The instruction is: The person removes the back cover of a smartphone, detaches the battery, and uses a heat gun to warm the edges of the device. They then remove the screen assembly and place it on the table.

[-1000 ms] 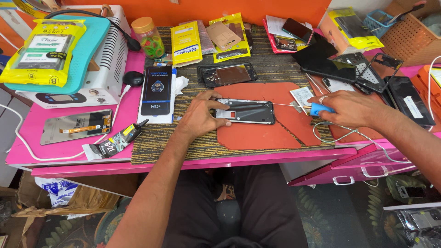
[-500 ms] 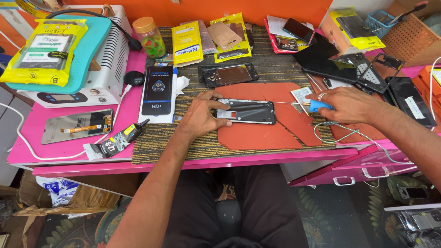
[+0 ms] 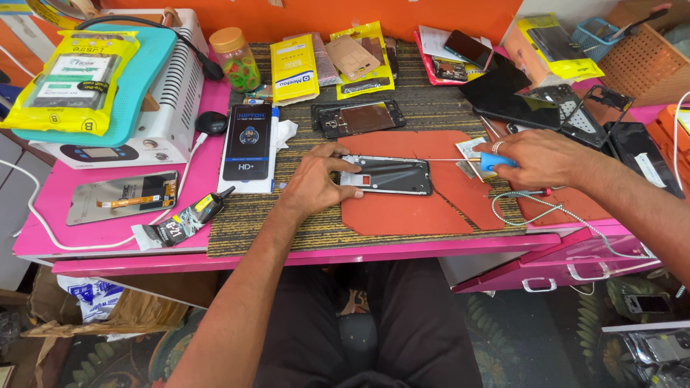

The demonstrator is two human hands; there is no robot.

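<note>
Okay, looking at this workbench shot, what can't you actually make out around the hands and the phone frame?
Head view only:
- Left hand covers the left end of the phone frame, so that end is hidden.
- Right hand wraps the blue-handled tool; its grip shape is hidden.
- The tool's thin tip over the frame is too small to tell whether it touches.
- Right forearm runs off the right edge.

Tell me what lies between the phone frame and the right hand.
In the head view, a thin metal tool shaft spans that gap over the orange mat, from the right hand toward the phone frame.
</note>
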